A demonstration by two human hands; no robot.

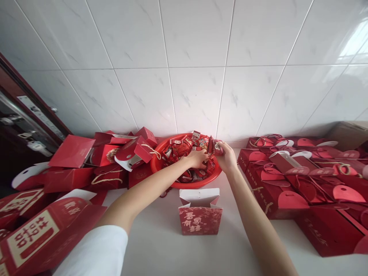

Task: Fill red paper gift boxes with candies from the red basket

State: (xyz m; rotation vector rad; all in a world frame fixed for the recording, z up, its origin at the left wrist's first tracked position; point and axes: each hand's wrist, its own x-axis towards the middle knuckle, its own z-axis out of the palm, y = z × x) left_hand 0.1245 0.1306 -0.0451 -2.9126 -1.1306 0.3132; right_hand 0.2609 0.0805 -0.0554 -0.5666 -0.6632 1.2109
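The tiled wall [195, 97] is met by the white tabletop [158, 241]. Before the red basket [156, 164], with room either side, the paper box [200, 221] is stood mouth up, printed face nearward. The left hand [199, 158] is placed among sweets [173, 152], grip obscured. At the basket's right rim, a packet [217, 147] is pinched by the right hand [228, 157]; its long axis is unclear.

1 left hand [198, 158], 1 right hand [229, 158], 1 red basin [195, 185] & 1 upright box [200, 221] are seen ctr.; 1 carton [346, 134] far R. Wrapped sweets [202, 142], L boxes [71, 151] & R boxes [327, 232]: many ea., overlapped, can't be counted exactly.
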